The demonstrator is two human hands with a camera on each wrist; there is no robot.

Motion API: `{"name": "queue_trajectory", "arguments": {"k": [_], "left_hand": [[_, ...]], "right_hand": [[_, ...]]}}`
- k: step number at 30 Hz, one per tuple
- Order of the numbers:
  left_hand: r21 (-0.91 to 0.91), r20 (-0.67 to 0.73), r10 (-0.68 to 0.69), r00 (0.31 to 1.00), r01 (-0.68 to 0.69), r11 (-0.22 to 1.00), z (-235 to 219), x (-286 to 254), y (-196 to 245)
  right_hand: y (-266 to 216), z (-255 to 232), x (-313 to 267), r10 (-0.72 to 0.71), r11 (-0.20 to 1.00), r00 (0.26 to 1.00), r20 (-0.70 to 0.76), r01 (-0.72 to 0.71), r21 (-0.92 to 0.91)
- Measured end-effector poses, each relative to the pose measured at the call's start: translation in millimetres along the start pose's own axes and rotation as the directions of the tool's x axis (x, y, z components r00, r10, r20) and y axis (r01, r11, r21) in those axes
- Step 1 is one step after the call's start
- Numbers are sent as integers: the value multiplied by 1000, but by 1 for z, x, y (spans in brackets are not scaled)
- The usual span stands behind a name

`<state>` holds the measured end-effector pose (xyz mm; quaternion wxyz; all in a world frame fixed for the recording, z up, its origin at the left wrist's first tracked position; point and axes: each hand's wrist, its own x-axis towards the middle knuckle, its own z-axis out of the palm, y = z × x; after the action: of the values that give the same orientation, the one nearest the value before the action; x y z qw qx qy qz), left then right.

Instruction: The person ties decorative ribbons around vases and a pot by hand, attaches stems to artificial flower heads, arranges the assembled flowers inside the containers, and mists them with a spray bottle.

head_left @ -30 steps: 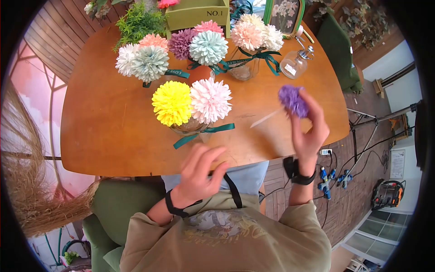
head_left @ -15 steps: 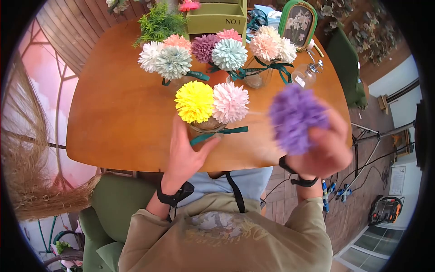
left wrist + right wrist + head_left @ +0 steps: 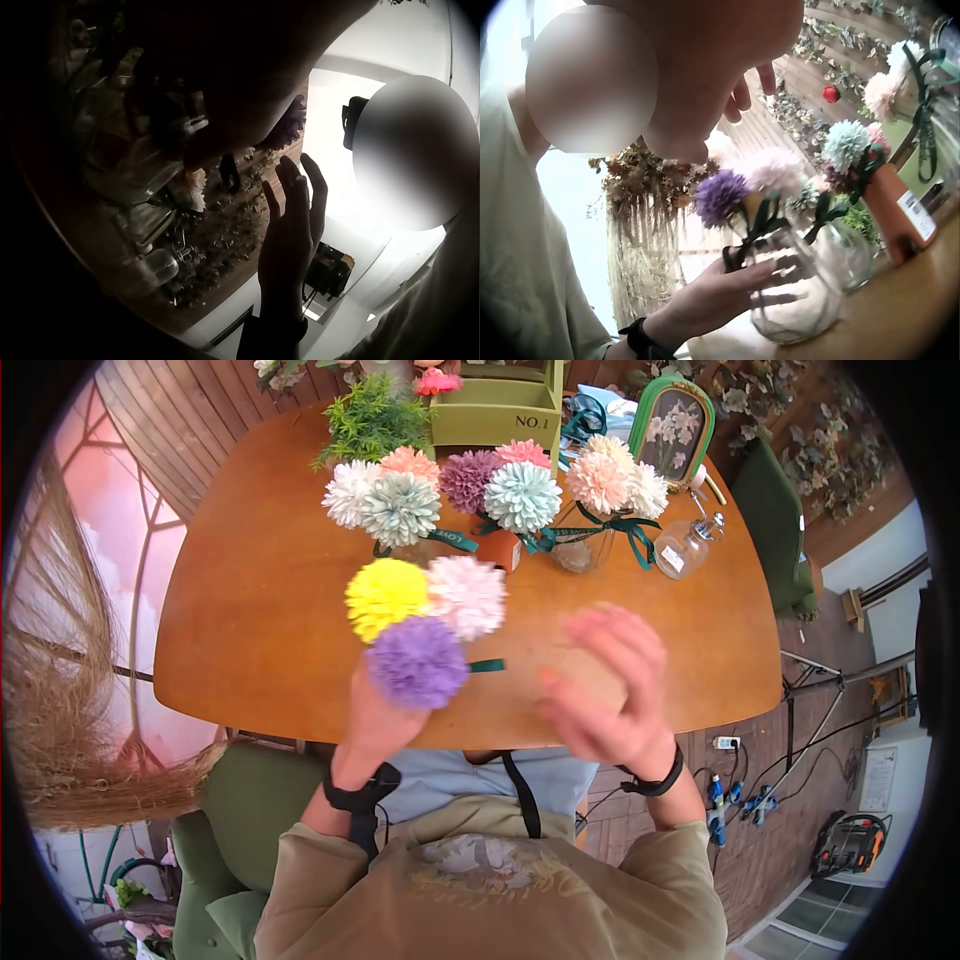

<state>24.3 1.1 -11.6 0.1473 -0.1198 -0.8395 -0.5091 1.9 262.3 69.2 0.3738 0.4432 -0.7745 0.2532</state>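
Note:
My left hand (image 3: 380, 715) grips a clear glass vase (image 3: 799, 311), its fingers wrapped round the side in the right wrist view. A dark green ribbon (image 3: 487, 665) is tied at the vase's neck. Above it stand a yellow pompom flower (image 3: 386, 598), a pale pink one (image 3: 467, 598) and a purple one (image 3: 418, 662), nearest my body. From the head view the flower heads cover most of the vase. To its right, my right hand (image 3: 615, 685) hovers over the table with loosely bent, spread fingers and holds nothing.
Behind stand three more flower groups: white-peach-grey (image 3: 401, 508), plum-pink-mint (image 3: 522, 498) in an orange vase (image 3: 900, 214), and cream-peach (image 3: 598, 482). A glass spray bottle (image 3: 682, 550), a framed picture (image 3: 672, 435), a green box (image 3: 495, 425) and a leafy plant (image 3: 375, 422) line the table's back.
My right hand has brought the purple flower left to the vase beside the yellow and pink ones, then let go and drawn back right. The left hand has come up to hold the vase.

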Motion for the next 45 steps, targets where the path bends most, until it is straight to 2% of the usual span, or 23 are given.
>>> {"name": "queue_trajectory", "arguments": {"k": [2,4,7,9,10,12,13,16,20,24,26,27,29,32,33,35,36,37,39,40,42,43,45], "left_hand": [[-30,-59,19,998,-21,999,-20,-6,-13],[-56,-103,-153,983,148,987,-42,-9,-22],[42,-224,-134,965,147,988,-67,3,-28],[66,-237,-121,964,140,988,-81,15,-33],[116,-237,-93,967,123,986,-87,21,-38],[119,-240,-80,968,111,987,-93,33,-50],[119,-242,-72,968,104,987,-96,39,-55],[127,-175,-118,977,141,982,-105,52,-73],[99,-163,-80,983,97,990,-102,66,-85],[145,-103,-97,990,111,983,-109,79,-92],[38,-63,-232,971,235,971,-109,82,-85],[38,-59,-233,971,236,971,-112,82,-90],[151,-47,-259,965,263,953,-116,84,-102],[207,-87,-162,983,177,962,-114,77,-102],[202,-75,-158,985,170,964,-113,72,-96],[590,-158,35,987,66,805,-111,55,-79],[644,-198,116,973,40,764,-106,45,-70],[637,-190,112,975,35,770,-103,35,-63],[666,-265,8,964,177,724,-95,11,-51],[677,-271,53,961,151,721,-88,3,-47],[638,-239,22,971,140,757,-76,-8,-42],[599,-213,-19,977,146,787,-69,-11,-39],[505,-150,-16,989,91,858,-54,-12,-35]], "right_hand": [[13,-11,-11,124,991,990,-65,-127,-44],[27,-20,-18,203,975,976,-80,-209,-75],[61,-26,-27,350,912,927,-134,-370,-177],[85,-25,-33,567,821,810,-152,-570,28],[95,-25,-36,566,822,810,-156,-569,28],[113,-22,-40,739,674,670,-70,-731,108],[122,-18,-41,737,675,671,-74,-729,110],[141,-11,-35,783,597,592,188,-801,36],[152,5,-21,745,560,538,393,-826,69],[162,28,-24,715,628,632,297,-769,124],[161,28,-18,839,475,442,316,-879,-32],[161,28,-16,841,472,439,316,-881,-33],[160,26,-18,740,618,604,294,-784,56],[152,22,-23,702,680,667,249,-732,44],[148,14,-26,710,675,662,243,-737,36],[136,-6,-36,734,673,649,200,-735,-84],[140,-16,-48,754,642,643,136,-765,52],[151,-31,-58,761,636,635,135,-771,42],[180,-60,-69,862,507,507,-27,-856,106],[190,-67,-70,866,499,499,-31,-861,101],[212,-79,-63,727,589,607,-322,-791,-162],[225,-83,-64,724,590,607,-329,-791,-162],[250,-85,-69,798,587,599,-70,-798,-133]]}}
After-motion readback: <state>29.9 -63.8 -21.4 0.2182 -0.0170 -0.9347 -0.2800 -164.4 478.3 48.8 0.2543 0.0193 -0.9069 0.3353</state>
